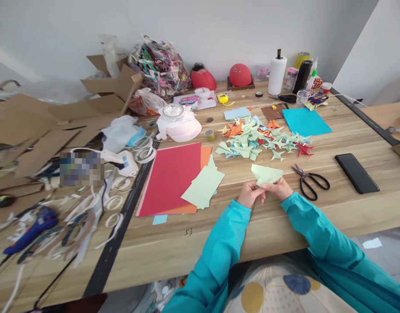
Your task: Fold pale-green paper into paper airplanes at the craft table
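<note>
Main risk, we'd say: the pale green paper (267,172) could crease off-line or slip askew, because both hands pinch it near one edge with, it seems, nothing flat behind. We also think too hard a pinch could crumple it, and a wide swing of the right hand (280,188) might knock the black-handled scissors (303,175) just beside it. Fingers: left hand (248,194) closed on the paper's near edge, right hand gripping its near right part; exact fingertip contact partly hidden, can't tell more. We place the paper over the near middle of the counter (219,243), nearer than the heap of folded paper pieces (248,135), between the loose pale green sheets (203,186) at left and the scissors. Looks: plain, thin, apparently part-folded, slanted left side, small flap by the fingers.
</note>
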The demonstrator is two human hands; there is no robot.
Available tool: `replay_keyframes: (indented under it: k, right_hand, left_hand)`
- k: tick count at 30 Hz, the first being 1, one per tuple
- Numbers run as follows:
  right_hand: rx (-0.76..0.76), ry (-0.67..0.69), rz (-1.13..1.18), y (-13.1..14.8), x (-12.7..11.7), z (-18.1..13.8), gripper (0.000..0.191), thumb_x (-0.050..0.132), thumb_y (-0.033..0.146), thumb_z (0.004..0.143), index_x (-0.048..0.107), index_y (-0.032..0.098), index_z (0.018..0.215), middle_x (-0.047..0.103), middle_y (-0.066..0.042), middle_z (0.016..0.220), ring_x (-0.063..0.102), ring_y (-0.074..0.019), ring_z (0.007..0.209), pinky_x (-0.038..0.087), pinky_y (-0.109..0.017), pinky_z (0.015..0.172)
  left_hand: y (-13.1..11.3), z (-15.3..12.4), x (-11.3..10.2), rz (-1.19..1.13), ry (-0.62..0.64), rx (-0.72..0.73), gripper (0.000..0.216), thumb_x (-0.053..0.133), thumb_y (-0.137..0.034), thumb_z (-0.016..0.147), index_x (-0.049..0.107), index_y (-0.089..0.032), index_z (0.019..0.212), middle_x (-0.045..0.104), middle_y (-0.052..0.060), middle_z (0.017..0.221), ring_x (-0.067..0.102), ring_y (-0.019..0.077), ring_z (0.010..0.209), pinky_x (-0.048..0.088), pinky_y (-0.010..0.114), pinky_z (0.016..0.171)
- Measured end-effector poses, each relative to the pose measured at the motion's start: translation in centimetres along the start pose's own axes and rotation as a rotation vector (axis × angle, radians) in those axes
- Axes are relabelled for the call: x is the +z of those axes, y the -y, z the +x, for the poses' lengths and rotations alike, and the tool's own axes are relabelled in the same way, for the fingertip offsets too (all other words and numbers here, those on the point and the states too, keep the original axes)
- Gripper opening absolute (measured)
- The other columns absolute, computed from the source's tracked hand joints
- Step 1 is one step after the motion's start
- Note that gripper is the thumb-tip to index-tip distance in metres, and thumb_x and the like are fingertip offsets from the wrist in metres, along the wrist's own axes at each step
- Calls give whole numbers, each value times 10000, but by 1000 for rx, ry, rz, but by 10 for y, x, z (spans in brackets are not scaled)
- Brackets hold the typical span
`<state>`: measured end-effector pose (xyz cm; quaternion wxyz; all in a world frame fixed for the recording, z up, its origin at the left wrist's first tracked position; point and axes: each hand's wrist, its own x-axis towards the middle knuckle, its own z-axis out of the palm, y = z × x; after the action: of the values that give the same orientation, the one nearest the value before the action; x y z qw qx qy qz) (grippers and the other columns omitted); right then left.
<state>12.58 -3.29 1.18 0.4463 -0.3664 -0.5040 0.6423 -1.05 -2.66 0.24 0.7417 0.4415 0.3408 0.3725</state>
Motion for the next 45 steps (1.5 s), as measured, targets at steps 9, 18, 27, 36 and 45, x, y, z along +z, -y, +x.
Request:
replay_keyframes:
  k: [9, 18, 27, 36, 45]
  right_hand:
    - [44, -73, -36, -6, -7, 0, 437, 655, 459, 691, 493, 143, 436, 409, 46, 339, 275, -33, 309, 147, -202, 326]
    - [35, -85, -62, -7, -7, 1, 479, 625, 501, 710, 456, 158, 422, 327, 61, 312, 226, -36, 305, 136, -209, 317]
    - [21, -70, -58, -8, -2, -1, 457, 656, 467, 689, 434, 166, 426, 379, 48, 353, 332, -63, 359, 254, -220, 368]
    - [58, -80, -25, -6, 1, -3, 376, 660, 461, 684, 499, 158, 531, 470, 28, 398, 415, -91, 398, 305, -227, 391]
    - [35, -103, -43, -8, -3, -2, 351, 618, 464, 726, 561, 142, 599, 500, 18, 407, 391, -81, 366, 212, -212, 332]
  left_hand:
    - [-5, 0, 1, -50, -66, -17, 295, 699, -362, 584, 590, -90, 619, 589, 18, 503, 488, 98, 347, 385, 234, 336]
    - [0, 2, -1, 53, -23, 28, 370, 697, -449, 610, 545, -112, 626, 551, -10, 441, 476, 97, 325, 379, 219, 321]
    - [-4, 0, 0, 56, 45, -37, 339, 707, -410, 575, 560, -105, 597, 552, 1, 435, 451, 89, 299, 360, 212, 291]
    - [-3, 0, 3, -8, 63, -89, 287, 701, -341, 554, 579, -90, 623, 554, 6, 445, 472, 101, 317, 385, 219, 293]
    - [-4, -1, 3, -24, 46, -104, 325, 718, -372, 550, 580, -89, 629, 565, 14, 444, 472, 98, 318, 385, 217, 301]
